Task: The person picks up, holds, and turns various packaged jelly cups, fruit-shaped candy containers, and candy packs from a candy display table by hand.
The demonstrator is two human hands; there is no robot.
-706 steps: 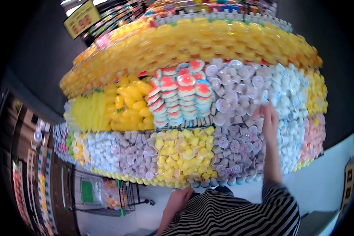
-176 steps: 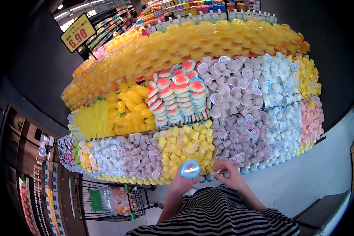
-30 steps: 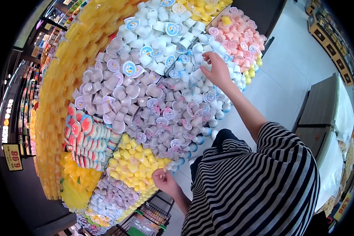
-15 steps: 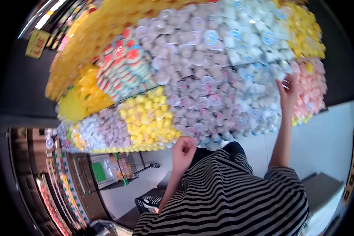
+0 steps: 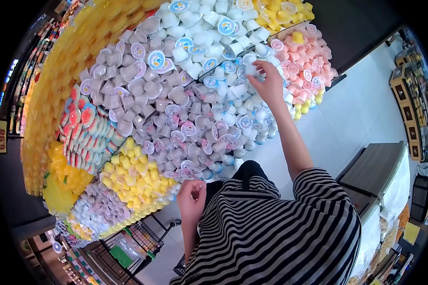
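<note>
My right hand (image 5: 267, 81) reaches over the display, its thumb and fingers around a white cup (image 5: 250, 70) at the upper edge of the blue-white cups (image 5: 233, 102). Pink cups (image 5: 302, 59) lie just right of it. My left hand (image 5: 191, 195) is near my waist, by the display's front edge, with its fingers curled; whether something small is between the fingertips is too small to tell. Purple-grey cups (image 5: 176, 135) fill the middle of the display, and yellow cups (image 5: 137, 178) lie to the left of my left hand.
A shopping cart (image 5: 128, 251) with a green panel and a clear bag stands at the lower left. Red-and-white round packs (image 5: 88, 135) are stacked on the display's left. A grey-topped stand (image 5: 373, 171) is on the right. A price sign (image 5: 1, 136) hangs at the far left.
The view has turned, shifting both hands leftward in the picture. The blue-lidded round item held in my left hand about six seconds ago is no longer seen there. My right hand has moved onto the white cups.
</note>
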